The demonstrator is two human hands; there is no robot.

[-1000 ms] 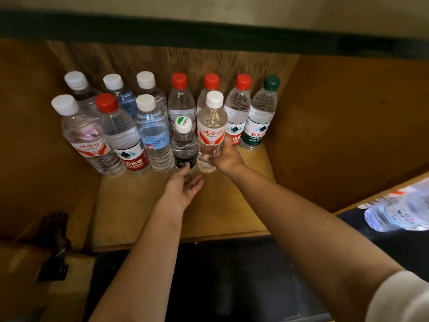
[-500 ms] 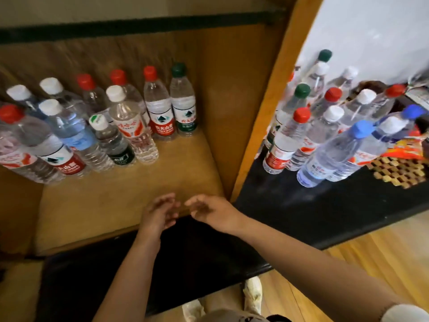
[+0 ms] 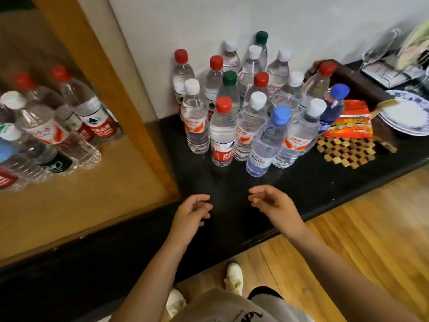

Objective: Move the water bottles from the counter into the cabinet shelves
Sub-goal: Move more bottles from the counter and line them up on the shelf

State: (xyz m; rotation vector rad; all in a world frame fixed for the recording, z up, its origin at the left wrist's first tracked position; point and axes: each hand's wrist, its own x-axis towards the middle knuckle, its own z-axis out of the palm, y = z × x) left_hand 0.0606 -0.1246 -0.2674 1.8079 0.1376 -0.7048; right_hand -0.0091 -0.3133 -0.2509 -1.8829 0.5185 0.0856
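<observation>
Head view shows the job partly done. Taking the wooden cabinet post (image 3: 111,94) as the landmark: to its left, on the cabinet shelf (image 3: 97,194), a group of stored bottles (image 3: 44,126) already stands upright, packed close together, with red, white and one blue cap visible; the group runs off the left edge, so its full count cannot be told. The front part of the shelf, nearer the person, is bare wood with room for more.

To the right of the post, on the dark surface (image 3: 232,189), a larger cluster of counter bottles (image 3: 250,108) waits against the wall, upright and touching one another, well over a dozen by the look of it. The red-capped bottle (image 3: 222,132) and the blue-capped bottle (image 3: 267,145) stand at the front of this cluster, closest to the person. Further right of the post lie a woven mat (image 3: 346,152), a snack packet (image 3: 350,122) and a plate (image 3: 408,117), none of them part of the task. My judgement: roughly half or more of the work is left.

Both hands hover over the front edge of the surface, right of the post and short of the cluster. The left hand (image 3: 191,213) is empty, fingers loosely curled, palm turned inward. The right hand (image 3: 272,204) is also empty, fingers half bent and pointing toward the left one. Neither touches a bottle.
</observation>
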